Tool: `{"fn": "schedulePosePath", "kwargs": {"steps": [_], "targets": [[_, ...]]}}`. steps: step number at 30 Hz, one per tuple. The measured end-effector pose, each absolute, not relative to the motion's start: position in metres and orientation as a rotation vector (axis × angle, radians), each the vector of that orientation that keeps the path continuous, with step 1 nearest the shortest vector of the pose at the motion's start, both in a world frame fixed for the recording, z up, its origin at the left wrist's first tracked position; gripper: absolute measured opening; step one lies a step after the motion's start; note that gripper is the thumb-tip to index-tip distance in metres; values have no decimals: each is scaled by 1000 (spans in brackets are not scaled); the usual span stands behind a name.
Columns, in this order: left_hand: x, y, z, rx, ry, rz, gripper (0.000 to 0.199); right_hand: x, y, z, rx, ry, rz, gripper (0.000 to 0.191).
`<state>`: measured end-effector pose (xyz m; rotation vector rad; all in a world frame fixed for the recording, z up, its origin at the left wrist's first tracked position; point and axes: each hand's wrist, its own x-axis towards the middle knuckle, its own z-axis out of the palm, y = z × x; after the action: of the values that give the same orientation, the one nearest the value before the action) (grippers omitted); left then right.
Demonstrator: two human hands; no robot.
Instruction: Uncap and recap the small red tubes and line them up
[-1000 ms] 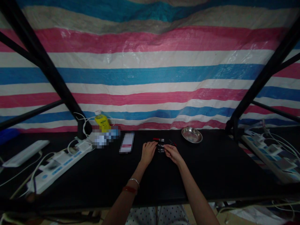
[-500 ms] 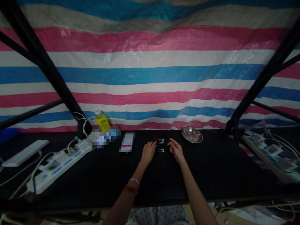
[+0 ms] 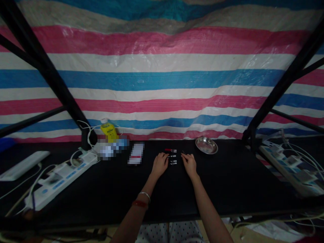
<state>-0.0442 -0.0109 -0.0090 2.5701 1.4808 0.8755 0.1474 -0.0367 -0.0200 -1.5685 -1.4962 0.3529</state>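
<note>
Lying on the worktop (image 3: 174, 195), between the hands: small silver-ended pieces (image 3: 173, 156), ranked from far to near. Farthest, one red-handled piece (image 3: 170, 150), silver end pointing right. Long axes: crosswise, roughly parallel to the worktop's front edge. Nearest item (image 3: 173, 162): single or paired, too small to tell.

Left hand (image 3: 160, 164): immediately left of the row, fingers close together, tips at the middle piece's left end; grip cannot be told. It is the nearer hand. Right hand (image 3: 189, 164): right of the row, apart from it, fingertips drawn together at a dark sliver (image 3: 183, 152); hold uncertain.

Beyond, right: one metal dish (image 3: 207, 145). Left: one phone (image 3: 136, 153).
</note>
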Motion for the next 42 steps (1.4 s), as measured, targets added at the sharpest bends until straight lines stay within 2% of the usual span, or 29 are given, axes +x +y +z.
{"fn": "schedulePosePath", "kwargs": {"steps": [6, 17, 27, 35, 42], "targets": [[-44, -11, -10, 2566, 1485, 849, 30, 148, -38, -17, -1690, -1671, 230, 29], [-44, -10, -7, 2531, 1478, 860, 23, 144, -42, -13, -1785, -1671, 126, 27], [-48, -12, -6, 2604, 1319, 779, 48, 142, -42, -15, -1660, -1695, 71, 28], [-47, -11, -6, 2639, 1283, 749, 36, 143, -32, -16, -1656, -1690, 54, 29], [-47, -13, 0, 2648, 1283, 824, 37, 136, -5, 1, -1689, -1810, 81, 25]]}}
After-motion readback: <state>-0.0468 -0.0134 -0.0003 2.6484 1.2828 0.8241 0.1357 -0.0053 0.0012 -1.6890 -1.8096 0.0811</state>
